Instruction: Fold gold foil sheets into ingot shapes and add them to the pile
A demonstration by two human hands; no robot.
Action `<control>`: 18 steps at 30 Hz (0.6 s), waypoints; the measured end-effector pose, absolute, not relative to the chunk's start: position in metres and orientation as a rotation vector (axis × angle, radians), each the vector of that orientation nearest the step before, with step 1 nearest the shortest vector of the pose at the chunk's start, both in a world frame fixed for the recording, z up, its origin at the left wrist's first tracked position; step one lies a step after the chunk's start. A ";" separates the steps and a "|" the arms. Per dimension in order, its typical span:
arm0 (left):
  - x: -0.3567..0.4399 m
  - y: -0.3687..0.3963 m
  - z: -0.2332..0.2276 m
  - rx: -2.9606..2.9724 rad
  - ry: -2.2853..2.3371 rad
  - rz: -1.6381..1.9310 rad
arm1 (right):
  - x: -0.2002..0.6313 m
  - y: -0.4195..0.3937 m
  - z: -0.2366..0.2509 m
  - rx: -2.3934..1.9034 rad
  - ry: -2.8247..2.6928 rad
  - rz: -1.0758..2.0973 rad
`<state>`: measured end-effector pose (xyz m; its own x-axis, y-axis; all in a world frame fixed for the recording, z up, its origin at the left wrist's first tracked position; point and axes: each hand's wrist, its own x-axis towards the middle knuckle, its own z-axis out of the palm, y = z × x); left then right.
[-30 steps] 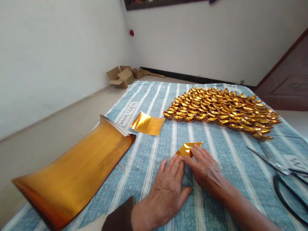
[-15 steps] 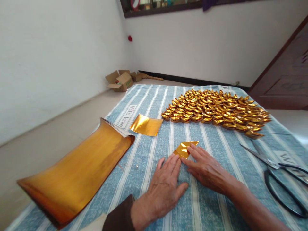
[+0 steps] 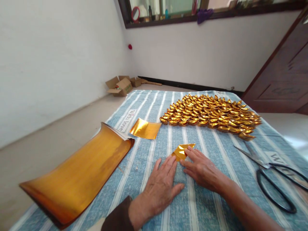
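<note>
Both hands lie flat, palms down, on a blue striped cloth (image 3: pixel 216 154) at near centre. Left hand (image 3: pixel 160 186) is spread, fingers extended and pointing far, its fingertips touching the near left corner of a folded gold paper (image 3: pixel 182 151). Right hand (image 3: pixel 201 167) lies just right of the left one, fingers extended toward the far left, pressing on the near right edge of the paper. Neither hand grips anything; both are flat and pressing, nothing pinched. The folded gold paper sits on the cloth just beyond the fingertips, a flattened piece with its long axis running left to right, tilted a little so its pointed right end lies farther than its left end. Part of it is hidden under the fingers. Far left of it lies a single gold sheet (image 3: pixel 145 128), flat, apart from the hands. To the near left a thick stack of gold sheets (image 3: pixel 77 173) curls upward at its far end, long axis running near-left to far-right. Beyond, a wide patch of finished gold ingots (image 3: pixel 209 115) lies in close rows. At right, black-handled scissors (image 3: pixel 269 175) lie with blades pointing far left, well apart from the hands. Cardboard boxes (image 3: pixel 121 85) sit on the floor at far left.
</note>
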<state>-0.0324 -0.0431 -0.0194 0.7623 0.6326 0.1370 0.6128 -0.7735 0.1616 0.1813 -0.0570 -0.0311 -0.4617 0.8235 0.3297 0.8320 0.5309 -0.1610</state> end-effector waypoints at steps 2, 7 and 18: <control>-0.036 -0.041 -0.020 2.868 1.012 0.280 | 0.181 -0.057 -0.031 -1.374 -2.395 -0.022; -0.045 -0.037 -0.019 2.914 1.029 0.200 | 0.181 -0.056 -0.030 -1.398 -2.407 0.071; -0.055 -0.039 -0.016 2.958 1.126 0.159 | 0.182 -0.055 -0.027 -1.429 -2.432 0.127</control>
<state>-0.0550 -0.0390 -0.0164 0.7427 0.6617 0.1032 0.6644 -0.7473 0.0101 0.1820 -0.0546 -0.0266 -0.4504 0.8640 0.2249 0.8359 0.4966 -0.2336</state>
